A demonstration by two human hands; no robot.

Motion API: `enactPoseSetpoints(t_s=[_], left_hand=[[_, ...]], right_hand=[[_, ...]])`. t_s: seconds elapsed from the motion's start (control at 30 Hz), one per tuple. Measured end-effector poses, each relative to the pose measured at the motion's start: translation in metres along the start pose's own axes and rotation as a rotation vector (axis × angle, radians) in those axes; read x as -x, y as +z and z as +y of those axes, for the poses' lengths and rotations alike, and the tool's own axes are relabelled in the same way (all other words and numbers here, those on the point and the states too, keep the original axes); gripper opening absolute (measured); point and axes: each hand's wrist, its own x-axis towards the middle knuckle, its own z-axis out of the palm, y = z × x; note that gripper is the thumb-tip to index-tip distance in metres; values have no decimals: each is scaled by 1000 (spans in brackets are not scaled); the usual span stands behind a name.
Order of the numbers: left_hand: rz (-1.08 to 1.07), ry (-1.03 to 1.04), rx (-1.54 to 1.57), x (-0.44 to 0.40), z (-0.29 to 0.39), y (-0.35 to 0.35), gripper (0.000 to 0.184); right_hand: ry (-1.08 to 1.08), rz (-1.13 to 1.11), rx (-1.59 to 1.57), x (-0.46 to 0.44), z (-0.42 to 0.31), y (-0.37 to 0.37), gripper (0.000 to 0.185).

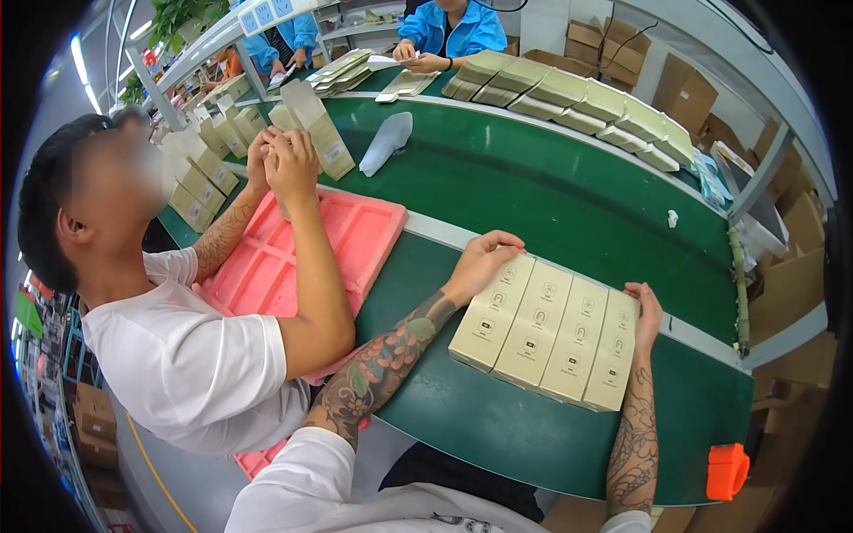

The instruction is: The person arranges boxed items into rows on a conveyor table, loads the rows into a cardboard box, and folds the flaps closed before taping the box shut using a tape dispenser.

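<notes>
A row of several slim cream boxes (569, 333) lies side by side on the green bench in front of me, small dark icons and print on their upper faces. My left hand (484, 266) holds the row's far left end, fingers curved over the corner. At the opposite end, my right hand (647, 315) presses against the outer side of the last box, its fingers along the edge. Together my hands hold the row from both sides. The undersides of the boxes and part of my right fingers are hidden.
On my left a co-worker in white works over a pink foam tray (382, 231). An orange tape dispenser (729, 471) sits at the near right edge. Beyond the metal rail lie a plastic bag (388, 144) and stacked boxes (586, 102). Other people in blue sit opposite.
</notes>
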Motion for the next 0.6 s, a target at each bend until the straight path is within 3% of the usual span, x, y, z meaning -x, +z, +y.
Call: enactPoseSetpoints(t_s=[0.6], left_hand=[[4,5,-11,1,1,-1,14]], right_hand=[[0,-15,-13,-2,3,-1,36]])
